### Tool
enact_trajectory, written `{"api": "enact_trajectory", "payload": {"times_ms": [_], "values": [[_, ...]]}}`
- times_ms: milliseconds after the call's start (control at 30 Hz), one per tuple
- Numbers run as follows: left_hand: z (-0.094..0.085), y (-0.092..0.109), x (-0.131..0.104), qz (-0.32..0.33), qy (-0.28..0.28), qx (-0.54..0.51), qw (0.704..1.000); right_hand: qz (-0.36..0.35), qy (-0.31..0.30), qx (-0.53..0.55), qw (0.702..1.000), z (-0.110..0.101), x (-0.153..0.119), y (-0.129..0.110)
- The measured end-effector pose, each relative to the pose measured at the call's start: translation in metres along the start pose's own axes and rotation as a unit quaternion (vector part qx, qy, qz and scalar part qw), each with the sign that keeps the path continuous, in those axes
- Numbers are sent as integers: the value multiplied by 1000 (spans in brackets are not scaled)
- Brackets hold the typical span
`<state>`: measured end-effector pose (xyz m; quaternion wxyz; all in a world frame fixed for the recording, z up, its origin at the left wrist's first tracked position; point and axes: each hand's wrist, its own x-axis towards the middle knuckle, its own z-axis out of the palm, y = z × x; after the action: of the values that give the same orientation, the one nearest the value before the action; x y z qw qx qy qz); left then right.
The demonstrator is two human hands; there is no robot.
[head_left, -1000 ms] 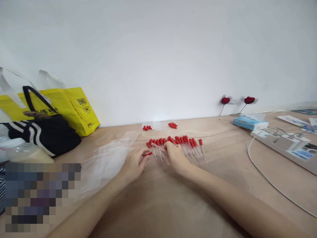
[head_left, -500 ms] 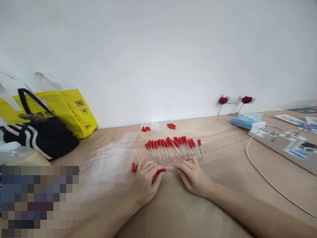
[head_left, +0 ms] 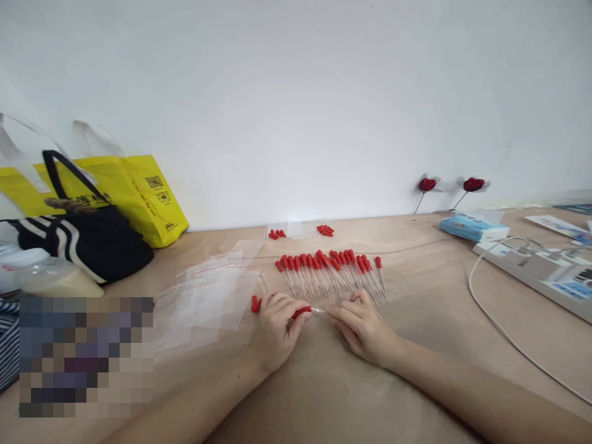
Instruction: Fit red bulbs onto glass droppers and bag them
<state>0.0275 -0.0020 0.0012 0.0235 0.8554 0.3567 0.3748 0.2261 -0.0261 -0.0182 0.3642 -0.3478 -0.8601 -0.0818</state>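
Note:
My left hand (head_left: 281, 324) pinches a red rubber bulb (head_left: 301, 312) between thumb and fingers. A clear glass tube (head_left: 317, 311) runs from the bulb to my right hand (head_left: 364, 327), whose fingers are closed on its other end. Just beyond both hands lies a row of droppers (head_left: 324, 271) with red tops and clear stems pointing towards me. Beside my left hand rests a loose red bulb (head_left: 254, 303), with more red partly hidden by the fingers. Overlapping clear zip bags (head_left: 208, 302) are spread to the left.
Near the wall lies a clear bag (head_left: 300, 230) with small red bulbs at both ends. At left stand a yellow bag (head_left: 152, 203), a black bag (head_left: 111, 240) and a jar (head_left: 60, 277). At right are a tissue pack (head_left: 474, 228), a power strip (head_left: 546, 271) and its white cable (head_left: 490, 327).
The view has shifted slightly, so most things sit a little further right. The red bulb and tube between my hands are now tilted, with the bulb end higher.

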Motion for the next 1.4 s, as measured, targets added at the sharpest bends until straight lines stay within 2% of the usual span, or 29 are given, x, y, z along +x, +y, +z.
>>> {"api": "enact_trajectory", "payload": {"times_ms": [333,667,833,1100,1200,1267,1400], "values": [[-4,7,1,37,-20,14,999,-57,4,-39,998,-1,5,8],[-1,9,-1,47,-48,26,997,-80,6,-52,995,5,9,7],[-2,5,1,40,-59,30,997,-68,-10,-57,996,6,10,5],[-15,-2,5,39,-72,51,995,-33,-25,-55,998,1,11,4],[-16,-8,6,42,-65,64,995,-5,-16,-47,999,1,11,1],[-20,-18,9,26,-57,73,995,48,-9,-34,998,4,15,1],[-37,-50,21,-86,-63,73,992,216,5,-28,976,16,35,6]]}}
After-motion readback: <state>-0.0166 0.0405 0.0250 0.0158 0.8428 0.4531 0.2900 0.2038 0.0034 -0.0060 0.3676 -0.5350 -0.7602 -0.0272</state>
